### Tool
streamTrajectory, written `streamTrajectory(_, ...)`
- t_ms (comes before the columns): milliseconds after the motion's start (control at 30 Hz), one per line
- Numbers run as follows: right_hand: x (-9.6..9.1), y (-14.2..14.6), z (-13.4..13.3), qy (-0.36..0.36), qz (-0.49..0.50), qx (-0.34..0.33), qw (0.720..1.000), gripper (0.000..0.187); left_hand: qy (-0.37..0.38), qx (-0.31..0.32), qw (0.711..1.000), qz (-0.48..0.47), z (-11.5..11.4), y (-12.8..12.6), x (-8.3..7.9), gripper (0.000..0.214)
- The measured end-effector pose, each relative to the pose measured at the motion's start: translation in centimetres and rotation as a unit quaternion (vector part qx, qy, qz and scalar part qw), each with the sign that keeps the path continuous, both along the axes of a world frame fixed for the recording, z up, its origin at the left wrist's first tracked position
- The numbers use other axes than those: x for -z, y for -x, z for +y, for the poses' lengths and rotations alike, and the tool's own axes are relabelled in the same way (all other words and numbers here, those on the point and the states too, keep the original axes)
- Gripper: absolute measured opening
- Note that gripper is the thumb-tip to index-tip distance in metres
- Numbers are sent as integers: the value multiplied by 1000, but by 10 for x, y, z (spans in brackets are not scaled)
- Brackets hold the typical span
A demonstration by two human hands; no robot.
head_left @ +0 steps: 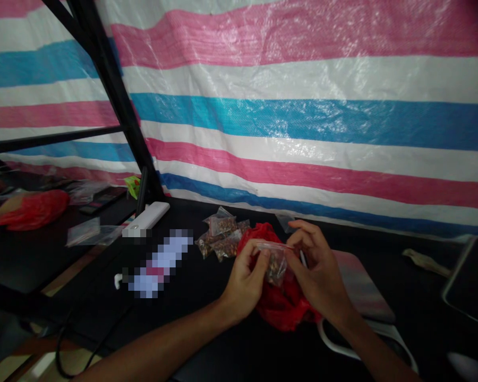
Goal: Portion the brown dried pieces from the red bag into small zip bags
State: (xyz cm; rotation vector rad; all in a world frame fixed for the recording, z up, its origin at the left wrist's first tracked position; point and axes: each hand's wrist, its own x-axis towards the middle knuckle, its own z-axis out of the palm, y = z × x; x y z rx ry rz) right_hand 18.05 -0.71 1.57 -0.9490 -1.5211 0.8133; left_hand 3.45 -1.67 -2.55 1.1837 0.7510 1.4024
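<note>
Left hand [245, 284] and right hand [316, 268] hold zip bag [276, 263] between them, directly above carrier bag [282, 302]. Small bags [219, 237] lie on bench [422, 302] just ahead of left hand; power bank [145, 218] farther left; tarp [302, 132] behind.

makeshift workspace — striped tarpaulin wall [302, 122]

This camera sits on the person's head and looks forward and down. It looks at the left hand [245, 281] and the right hand [316, 268] from above and behind them. They are close to the camera, low in the picture, around a little clear bag [276, 263]. Past the grip, a black table [231, 361] runs away, and a striped tarp [302, 122] hangs behind and fills the top.
</note>
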Motion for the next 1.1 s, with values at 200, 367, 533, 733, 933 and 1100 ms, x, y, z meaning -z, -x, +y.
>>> streamTrajectory(200, 10, 2, 3, 33, -13, -44, 998, 42, -22, -36, 999, 14, 3, 2, 5, 24)
streamTrajectory(367, 11, 4, 2, 6, -10, -8, 1000, 38, -29, -61, 996, 62, 3, 2, 9, 27)
streamTrajectory(533, 8, 8, -1, 0, 9, 22, 1000, 36, -27, -45, 996, 65, 4, 1, 1, 29)
streamTrajectory(733, 8, 10, -2, 18, -19, 5, 1000, 35, -23, -54, 996, 65, 5, 4, 1, 26)
streamTrajectory(933, 8, 10, -3, 16, -10, -10, 1000, 36, -24, -53, 996, 62, 5, 4, 6, 25)
streamTrajectory(1100, 8, 9, -1, 26, -16, -5, 1000, 37, -32, -52, 996, 70, 5, 4, 6, 27)
